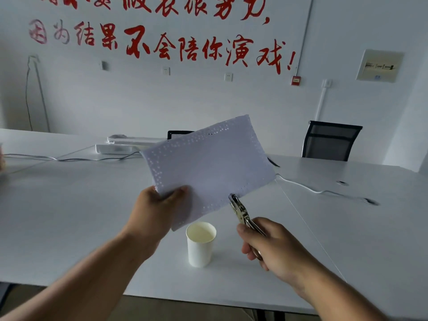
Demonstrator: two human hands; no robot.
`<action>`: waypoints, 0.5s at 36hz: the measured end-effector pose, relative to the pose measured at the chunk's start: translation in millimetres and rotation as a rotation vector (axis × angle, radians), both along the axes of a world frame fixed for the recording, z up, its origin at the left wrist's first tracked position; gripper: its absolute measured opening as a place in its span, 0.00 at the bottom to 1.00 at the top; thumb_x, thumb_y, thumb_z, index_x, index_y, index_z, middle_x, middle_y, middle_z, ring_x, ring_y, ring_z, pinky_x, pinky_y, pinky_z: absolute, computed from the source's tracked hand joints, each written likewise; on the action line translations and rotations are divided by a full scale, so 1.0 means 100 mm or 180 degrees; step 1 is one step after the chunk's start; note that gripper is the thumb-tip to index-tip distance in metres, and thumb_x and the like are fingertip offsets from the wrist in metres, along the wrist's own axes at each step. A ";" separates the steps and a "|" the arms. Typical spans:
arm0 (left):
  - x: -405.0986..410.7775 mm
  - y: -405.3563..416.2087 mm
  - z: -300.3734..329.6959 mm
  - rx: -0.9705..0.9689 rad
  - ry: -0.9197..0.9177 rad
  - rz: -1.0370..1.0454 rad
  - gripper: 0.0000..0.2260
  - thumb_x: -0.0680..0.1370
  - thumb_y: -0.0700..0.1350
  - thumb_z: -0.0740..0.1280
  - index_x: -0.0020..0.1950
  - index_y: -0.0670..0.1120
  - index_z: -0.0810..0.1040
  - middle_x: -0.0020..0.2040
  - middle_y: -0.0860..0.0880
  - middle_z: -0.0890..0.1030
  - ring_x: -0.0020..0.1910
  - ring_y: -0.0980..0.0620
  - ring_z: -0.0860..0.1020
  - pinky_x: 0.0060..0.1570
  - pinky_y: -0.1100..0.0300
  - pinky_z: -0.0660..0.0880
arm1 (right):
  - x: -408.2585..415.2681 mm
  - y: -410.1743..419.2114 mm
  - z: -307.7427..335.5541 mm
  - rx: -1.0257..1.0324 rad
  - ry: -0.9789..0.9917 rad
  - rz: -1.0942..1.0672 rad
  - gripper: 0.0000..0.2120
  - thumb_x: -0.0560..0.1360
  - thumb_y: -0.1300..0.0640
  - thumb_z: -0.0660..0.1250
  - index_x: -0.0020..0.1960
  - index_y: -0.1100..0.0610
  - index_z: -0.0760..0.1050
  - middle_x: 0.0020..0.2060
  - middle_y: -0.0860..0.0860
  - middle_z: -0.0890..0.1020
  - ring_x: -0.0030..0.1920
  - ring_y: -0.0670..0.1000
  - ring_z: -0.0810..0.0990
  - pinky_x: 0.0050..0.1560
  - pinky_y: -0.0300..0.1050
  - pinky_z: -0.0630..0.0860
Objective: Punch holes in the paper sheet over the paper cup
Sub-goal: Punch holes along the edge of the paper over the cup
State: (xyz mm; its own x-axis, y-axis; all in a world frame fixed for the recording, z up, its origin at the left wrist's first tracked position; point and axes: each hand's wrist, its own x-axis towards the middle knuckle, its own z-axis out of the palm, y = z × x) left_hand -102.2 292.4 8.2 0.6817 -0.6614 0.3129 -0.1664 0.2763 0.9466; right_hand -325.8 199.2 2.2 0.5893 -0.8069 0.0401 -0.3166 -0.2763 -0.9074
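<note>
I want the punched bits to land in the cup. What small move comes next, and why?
Probably shift the perforated white paper sheet and silver hole punch slightly left: the punch head bites the sheet's lower edge right of the white paper cup.

Both bare forearms come in from the bottom corners and angle toward each other, raised above the desk (69, 216). Left hand (154, 210) is up with its back to the camera, thumb on the near face of the paper sheet (208, 167) and the fingers tucked behind it, pinching its lower left corner. Right hand (269, 245) sits lower, right of the paper cup (200, 244), fist curled round the handles of the hole punch (242, 213), thumb on top, wrist about straight.
</note>
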 end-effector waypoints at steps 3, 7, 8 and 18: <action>-0.02 -0.01 -0.01 -0.0048 0.0012 -0.0068 0.12 0.76 0.45 0.72 0.33 0.44 0.79 0.28 0.51 0.77 0.29 0.52 0.73 0.29 0.63 0.70 | 0.05 -0.01 -0.01 0.0011 -0.0027 -0.0008 0.19 0.78 0.41 0.67 0.43 0.57 0.78 0.31 0.47 0.82 0.34 0.47 0.79 0.38 0.45 0.70; -0.02 -0.03 -0.02 -0.0016 0.0056 -0.0102 0.10 0.72 0.50 0.71 0.37 0.43 0.81 0.31 0.51 0.78 0.32 0.52 0.74 0.33 0.60 0.72 | 0.11 -0.01 0.00 0.0083 -0.0141 -0.0078 0.26 0.77 0.35 0.63 0.46 0.60 0.79 0.29 0.48 0.80 0.33 0.50 0.76 0.36 0.45 0.69; -0.02 -0.04 -0.03 -0.0021 0.0077 -0.0104 0.11 0.72 0.50 0.71 0.38 0.42 0.81 0.32 0.51 0.79 0.33 0.52 0.74 0.34 0.59 0.72 | 0.12 -0.01 0.00 0.0091 -0.0162 -0.0101 0.27 0.77 0.34 0.63 0.46 0.60 0.79 0.29 0.48 0.79 0.32 0.51 0.75 0.36 0.45 0.69; 0.07 -0.09 -0.11 -0.0005 0.0172 -0.0024 0.14 0.72 0.50 0.71 0.42 0.38 0.84 0.35 0.50 0.81 0.36 0.51 0.76 0.39 0.57 0.73 | 0.22 -0.06 -0.09 0.0025 -0.0281 -0.0267 0.29 0.78 0.34 0.60 0.45 0.61 0.81 0.27 0.48 0.77 0.30 0.49 0.73 0.39 0.47 0.69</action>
State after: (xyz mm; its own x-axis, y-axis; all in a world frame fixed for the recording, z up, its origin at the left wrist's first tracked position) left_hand -95.2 283.6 -3.0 0.6926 -0.6660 0.2769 -0.1130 0.2789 0.9536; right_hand -303.8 193.0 -6.9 0.5143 -0.8537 0.0822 -0.2572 -0.2449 -0.9348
